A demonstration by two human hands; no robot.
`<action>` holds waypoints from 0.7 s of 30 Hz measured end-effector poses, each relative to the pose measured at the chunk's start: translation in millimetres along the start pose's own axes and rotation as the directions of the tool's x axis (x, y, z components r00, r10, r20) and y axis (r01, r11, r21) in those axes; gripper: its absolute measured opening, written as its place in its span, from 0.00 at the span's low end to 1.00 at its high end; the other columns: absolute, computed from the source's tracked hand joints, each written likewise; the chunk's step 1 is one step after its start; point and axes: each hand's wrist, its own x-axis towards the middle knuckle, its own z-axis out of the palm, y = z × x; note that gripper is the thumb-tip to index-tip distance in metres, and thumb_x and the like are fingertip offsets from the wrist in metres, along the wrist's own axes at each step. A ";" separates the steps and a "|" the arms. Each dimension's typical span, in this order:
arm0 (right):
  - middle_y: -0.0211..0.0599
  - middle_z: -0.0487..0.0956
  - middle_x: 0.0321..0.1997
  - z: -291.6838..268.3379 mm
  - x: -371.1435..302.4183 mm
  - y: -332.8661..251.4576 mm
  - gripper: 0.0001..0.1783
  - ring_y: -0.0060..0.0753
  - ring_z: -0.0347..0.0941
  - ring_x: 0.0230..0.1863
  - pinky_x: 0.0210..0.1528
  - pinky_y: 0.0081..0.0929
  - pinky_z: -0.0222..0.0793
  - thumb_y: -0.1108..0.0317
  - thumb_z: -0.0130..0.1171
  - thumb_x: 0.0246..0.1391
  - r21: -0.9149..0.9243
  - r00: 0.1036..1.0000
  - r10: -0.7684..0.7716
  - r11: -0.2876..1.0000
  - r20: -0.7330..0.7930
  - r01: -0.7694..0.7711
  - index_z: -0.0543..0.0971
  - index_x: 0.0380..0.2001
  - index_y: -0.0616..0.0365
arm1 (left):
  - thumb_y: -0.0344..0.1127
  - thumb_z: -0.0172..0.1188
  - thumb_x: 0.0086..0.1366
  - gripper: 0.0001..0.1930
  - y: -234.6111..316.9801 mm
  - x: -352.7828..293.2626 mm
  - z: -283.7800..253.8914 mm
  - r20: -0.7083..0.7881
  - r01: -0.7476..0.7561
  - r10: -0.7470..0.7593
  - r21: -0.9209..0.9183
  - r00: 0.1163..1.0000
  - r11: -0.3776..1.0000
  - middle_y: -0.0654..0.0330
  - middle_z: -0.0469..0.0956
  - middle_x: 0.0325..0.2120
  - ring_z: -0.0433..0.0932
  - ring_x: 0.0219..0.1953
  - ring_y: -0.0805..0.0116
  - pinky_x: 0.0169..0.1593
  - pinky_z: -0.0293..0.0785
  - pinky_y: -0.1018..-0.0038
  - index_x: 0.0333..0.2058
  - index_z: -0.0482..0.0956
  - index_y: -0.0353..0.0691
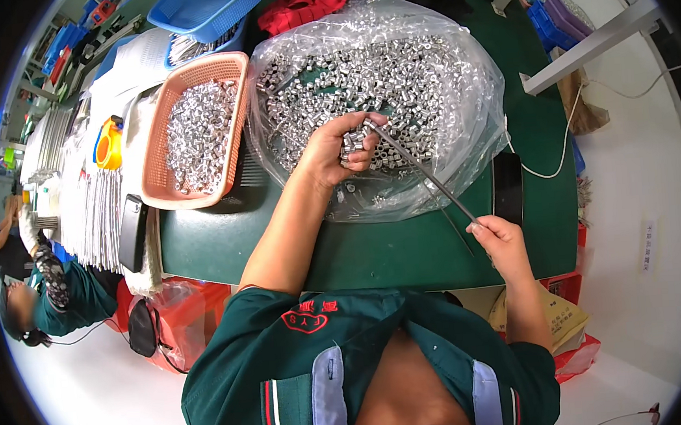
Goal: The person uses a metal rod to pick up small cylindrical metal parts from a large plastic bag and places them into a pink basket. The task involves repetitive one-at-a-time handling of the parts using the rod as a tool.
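My left hand (pixel 342 149) is cupped over the clear plastic bag (pixel 473 136), its fingers curled round several small silvery metal sleeves (pixel 355 142). Thumb and forefinger of that hand meet the far end of a thin dark metal rod (pixel 424 171). The rod slants down to the right, where my right hand (pixel 502 241) grips its near end in a closed pinch. Many loose metal sleeves (pixel 406 74) lie spread inside the opened bag. Whether a sleeve sits on the rod's tip is hidden by my left fingers.
An orange basket (pixel 152 166) of silvery pieces stands left of the bag on the green table (pixel 359 258). Blue baskets (pixel 212 12) and red cloth (pixel 314 1) lie behind. A black phone-like slab (pixel 507 185) is at the right. A co-worker (pixel 66 299) sits far left.
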 end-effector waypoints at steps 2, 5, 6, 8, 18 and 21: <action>0.21 0.70 0.20 0.3 1.3 4.2 0.06 0.10 0.61 0.22 0.24 0.15 0.57 0.71 0.58 0.54 -0.033 0.999 -0.033 0.999 -0.018 0.033 0.80 0.32 0.63 | 0.41 0.45 0.68 0.16 0.2 -0.3 2.2 -0.058 -0.008 0.011 0.049 0.998 0.999 0.63 0.67 0.19 0.57 0.14 0.78 0.15 0.51 0.83 0.46 0.71 0.34; 0.28 0.72 0.19 3.8 1.6 3.9 0.05 0.16 0.63 0.20 0.23 0.19 0.59 0.72 0.59 0.52 -0.258 0.949 -0.292 0.932 -0.119 0.255 0.80 0.31 0.62 | 0.40 0.46 0.68 0.15 -0.6 2.1 -5.8 -0.063 0.031 -0.030 0.015 0.998 0.999 0.63 0.66 0.18 0.57 0.13 0.79 0.15 0.50 0.83 0.44 0.72 0.35; 0.31 0.73 0.19 5.2 1.5 3.6 0.05 0.19 0.65 0.19 0.23 0.20 0.60 0.72 0.60 0.52 -0.364 0.900 -0.411 0.868 -0.143 0.339 0.80 0.31 0.62 | 0.40 0.47 0.67 0.15 -0.4 2.3 -8.5 -0.052 0.054 -0.054 -0.014 0.997 0.998 0.63 0.66 0.18 0.56 0.13 0.79 0.14 0.50 0.83 0.43 0.72 0.35; 0.35 0.73 0.19 -0.2 1.4 -6.6 0.05 0.23 0.67 0.19 0.23 0.22 0.61 0.72 0.60 0.51 -0.595 0.801 -0.586 0.690 -0.124 0.413 0.79 0.30 0.63 | 0.40 0.47 0.67 0.15 3.0 1.1 -12.1 0.014 0.105 -0.105 -0.030 0.994 0.994 0.63 0.66 0.18 0.56 0.12 0.79 0.14 0.50 0.83 0.42 0.73 0.34; 0.25 0.67 0.15 -6.5 3.5 -1.0 0.09 0.14 0.60 0.18 0.22 0.19 0.56 0.68 0.56 0.57 -0.207 0.979 -0.204 0.958 0.004 0.200 0.79 0.29 0.63 | 0.43 0.44 0.69 0.19 -4.5 2.4 -3.4 0.082 0.132 -0.125 -0.082 0.989 0.988 0.60 0.67 0.17 0.57 0.13 0.78 0.14 0.51 0.83 0.45 0.71 0.30; 0.19 0.63 0.14 -5.0 5.6 0.9 0.10 0.11 0.55 0.19 0.21 0.16 0.51 0.67 0.55 0.58 -0.077 0.996 -0.078 0.994 0.054 0.082 0.79 0.29 0.62 | 0.45 0.42 0.71 0.20 -6.3 5.0 -9.6 0.112 0.119 -0.104 -0.140 0.988 0.983 0.59 0.68 0.20 0.58 0.14 0.77 0.14 0.52 0.82 0.45 0.71 0.33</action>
